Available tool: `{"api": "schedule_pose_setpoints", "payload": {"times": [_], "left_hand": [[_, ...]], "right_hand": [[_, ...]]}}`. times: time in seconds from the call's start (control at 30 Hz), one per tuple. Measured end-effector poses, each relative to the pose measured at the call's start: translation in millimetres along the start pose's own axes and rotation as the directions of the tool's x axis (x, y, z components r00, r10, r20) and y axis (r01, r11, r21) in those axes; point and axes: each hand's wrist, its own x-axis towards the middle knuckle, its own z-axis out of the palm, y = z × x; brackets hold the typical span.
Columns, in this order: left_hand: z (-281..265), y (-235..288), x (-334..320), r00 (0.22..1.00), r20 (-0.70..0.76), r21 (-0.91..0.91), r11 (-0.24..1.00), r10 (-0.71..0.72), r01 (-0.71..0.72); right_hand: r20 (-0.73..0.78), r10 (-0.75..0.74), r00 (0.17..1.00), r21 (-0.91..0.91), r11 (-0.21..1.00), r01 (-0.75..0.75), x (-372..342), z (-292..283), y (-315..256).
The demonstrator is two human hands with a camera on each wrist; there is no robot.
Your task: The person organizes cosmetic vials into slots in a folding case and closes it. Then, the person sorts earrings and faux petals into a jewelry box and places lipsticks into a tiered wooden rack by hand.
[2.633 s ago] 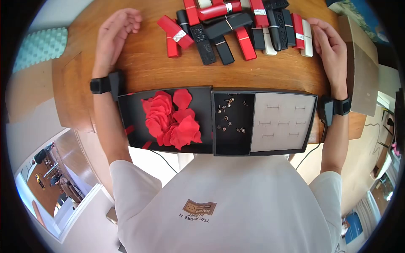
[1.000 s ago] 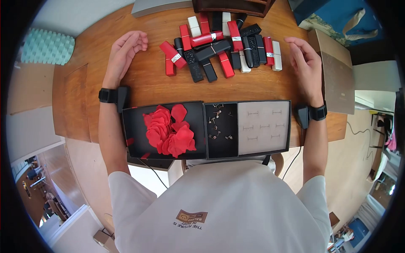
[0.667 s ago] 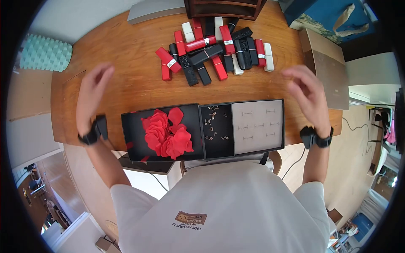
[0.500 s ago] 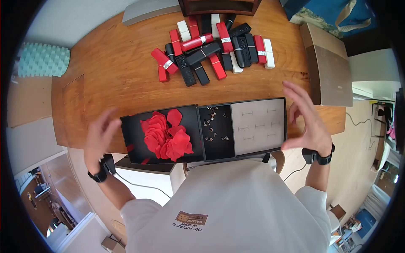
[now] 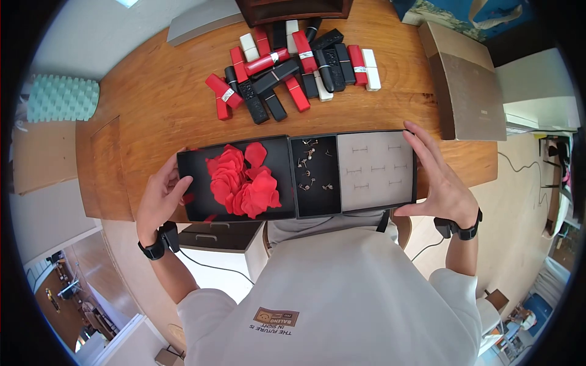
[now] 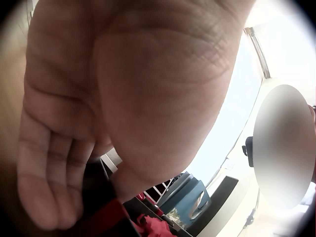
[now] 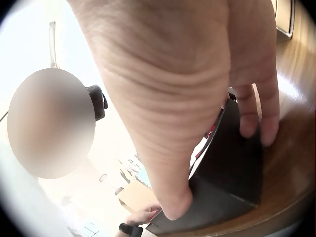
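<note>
An open, hinged black jewellery box (image 5: 283,183) lies at the table's near edge. Its left half holds a heap of red fabric petals (image 5: 229,183); the right half has several small earrings (image 5: 304,163) in a dark compartment beside a grey slotted insert (image 5: 373,157). My left hand (image 5: 155,201) grips the left end, thumb at the rim and fingers along the outer wall. At the right end, my right hand (image 5: 448,190) spans the short side, thumb at the near corner and fingers at the far one. In the right wrist view the fingertips overlap the black wall.
Several red, black and white lipstick tubes (image 5: 296,94) lie piled beyond the box. A brown carton (image 5: 467,91) stands at the right edge, a mint bumpy object (image 5: 64,97) at the left. Dark wooden shelving (image 5: 293,9) stands behind. Cables run down from both wrists.
Both hands have left the table beside the lipsticks, drawn back and taken hold of the box's two ends. The box's left end now sits nearer the lipstick pile.
</note>
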Motion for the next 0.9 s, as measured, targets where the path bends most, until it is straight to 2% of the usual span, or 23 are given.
{"api": "schedule_pose_setpoints", "payload": {"times": [0.07,0.23,0.27,0.4,0.47,0.53,0.6,0.67,0.7,0.77,0.8,0.87,0.9], "left_hand": [[0,5,4,1.0,0.009,-0.001,1.0,-0.006,0.006],[6,-2,6,1.0,0.023,-0.036,0.999,0.007,-0.007],[-21,-2,-12,0.999,0.054,-0.053,0.999,0.002,0.0],[-17,-11,-14,1.0,-0.001,-0.096,0.995,0.015,-0.015],[-19,-15,-13,1.0,0.0,-0.098,0.995,0.022,-0.022],[-18,-1,-9,0.997,0.076,-0.131,0.991,0.006,0.004],[-30,2,-7,0.997,0.083,-0.111,0.994,-0.011,0.02],[-42,-2,-3,0.995,0.091,-0.093,0.995,-0.029,0.037],[-50,-4,2,0.998,0.03,-0.101,0.994,0.048,-0.044],[-61,-6,13,0.981,-0.072,-0.113,0.976,0.18,-0.187],[-64,-5,20,0.981,-0.08,-0.112,0.976,0.177,-0.185],[-66,-5,39,0.934,-0.111,-0.133,0.926,0.34,-0.353],[-64,1,47,0.929,-0.123,-0.198,0.909,0.349,-0.368]], "right_hand": [[0.023,0.061,0.998,0.016,0.998,-0.062,1,-3,-2],[0.01,0.041,0.999,0.007,0.999,-0.041,1,-9,9],[0.037,0.076,0.996,-0.008,0.997,-0.076,-2,-18,-35],[0.013,0.04,0.999,-0.008,0.999,-0.04,-4,-9,-29],[0.03,0.072,0.997,0.019,0.997,-0.072,-4,-9,-28],[0.035,0.066,0.997,0.013,0.998,-0.066,-8,-26,-20],[0.016,0.037,0.999,-0.008,0.999,-0.036,-7,-28,-15],[-0.008,0.028,1.0,0.151,0.988,-0.027,-7,-32,-10],[-0.009,0.026,1.0,0.152,0.988,-0.024,-6,-34,-9],[-0.181,0.068,0.981,0.214,0.976,-0.029,-3,-33,-11],[-0.178,0.06,0.982,0.214,0.977,-0.021,-1,-33,-7],[-0.281,0.1,0.954,0.146,0.987,-0.061,3,-30,4],[-0.318,0.067,0.946,0.074,0.996,-0.046,10,-31,-1]]}}
